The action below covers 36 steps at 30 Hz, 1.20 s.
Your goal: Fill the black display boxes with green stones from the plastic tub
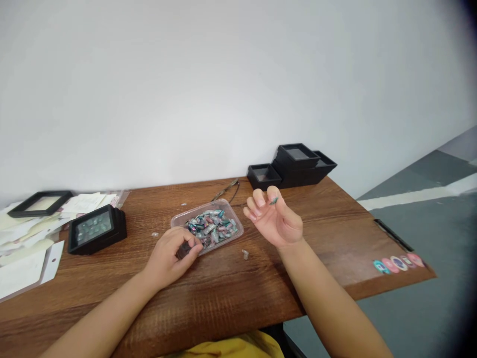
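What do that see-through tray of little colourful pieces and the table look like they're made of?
The tray looks like thin clear plastic: glossy, with the pieces showing through its wall. The table shows brown wood grain, matte; solid wood or laminate, I cannot tell.

The left hand (169,256) curls over something small and dark at the near corner of the clear tray (234,219) — its shape is hidden by the fingers. The teal piece (274,200) pinched in the right hand (274,219) is too small to make out. Both forearms are cut off by the bottom edge, the papers (22,248) by the left edge — the round stickers (397,262) blur beyond reading
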Each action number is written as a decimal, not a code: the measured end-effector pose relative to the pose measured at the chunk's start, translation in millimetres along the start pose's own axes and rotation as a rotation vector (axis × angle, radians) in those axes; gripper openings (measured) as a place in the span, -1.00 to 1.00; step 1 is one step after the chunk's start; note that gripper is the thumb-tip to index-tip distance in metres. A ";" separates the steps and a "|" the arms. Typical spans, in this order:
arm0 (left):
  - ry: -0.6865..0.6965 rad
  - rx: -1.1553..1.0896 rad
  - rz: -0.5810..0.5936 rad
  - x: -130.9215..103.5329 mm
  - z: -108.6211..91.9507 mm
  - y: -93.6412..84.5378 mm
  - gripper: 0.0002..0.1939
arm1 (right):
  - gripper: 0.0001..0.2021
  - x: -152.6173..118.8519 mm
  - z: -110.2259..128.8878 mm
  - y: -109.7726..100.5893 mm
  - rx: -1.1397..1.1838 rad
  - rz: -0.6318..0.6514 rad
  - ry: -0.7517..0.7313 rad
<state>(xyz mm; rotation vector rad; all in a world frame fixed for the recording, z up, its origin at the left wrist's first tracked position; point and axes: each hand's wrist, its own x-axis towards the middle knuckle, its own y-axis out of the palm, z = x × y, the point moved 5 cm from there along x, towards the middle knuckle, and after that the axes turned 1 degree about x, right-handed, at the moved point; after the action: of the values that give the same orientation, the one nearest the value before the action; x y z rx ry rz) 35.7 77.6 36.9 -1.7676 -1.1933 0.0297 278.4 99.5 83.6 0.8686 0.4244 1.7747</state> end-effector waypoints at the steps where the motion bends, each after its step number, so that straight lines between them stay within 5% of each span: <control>1: 0.002 0.000 0.002 0.3 -0.2 0.1 -0.87 | -0.71 0.2 -0.6 -0.5 -0.003 0.002 0.001; 8: 0.001 -0.006 -0.012 -0.8 4.0 0.1 -0.94 | -0.69 2.5 -12.2 -7.4 -0.080 0.013 0.046; 16: -0.169 -0.184 -0.009 -10.8 22.8 5.3 -0.95 | -0.66 3.9 -28.7 -13.2 -0.129 0.024 0.120; 36: -0.110 -0.126 -0.025 -6.2 12.6 1.2 -0.93 | -0.68 3.2 -36.4 -13.3 -0.210 0.083 0.159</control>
<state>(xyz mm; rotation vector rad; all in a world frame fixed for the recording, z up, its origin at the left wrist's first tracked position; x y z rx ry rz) 27.1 81.7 26.5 -1.8810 -1.3210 0.0389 260.1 111.8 51.6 0.6079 0.3005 1.9335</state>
